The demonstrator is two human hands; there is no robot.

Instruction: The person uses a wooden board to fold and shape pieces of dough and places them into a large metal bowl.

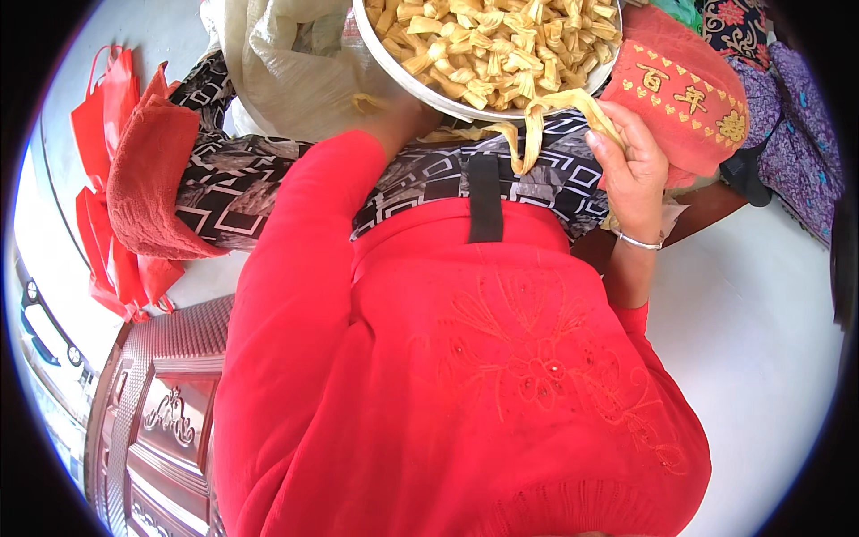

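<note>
My right hand (631, 166) grips a flat, pale yellow strip (528, 143), which hangs in loops over my patterned trouser leg below a round metal bowl (367, 27). The bowl holds several knotted yellow pieces (492, 54). My left hand (403, 121) reaches beside the bowl's lower left rim, near a pale plastic sack (268, 63) with a bit of yellow strip showing; its fingers are hidden. A red cloth (662, 125) with gold markings lies over my leg to the right of the bowl.
Red bags (107, 116) and a folded red towel (148, 188) are at the left. A carved dark wooden door (174, 421) shows at lower left, with a car outside beyond it. Purple floral fabric (796, 143) is at upper right, beside a brown seat edge.
</note>
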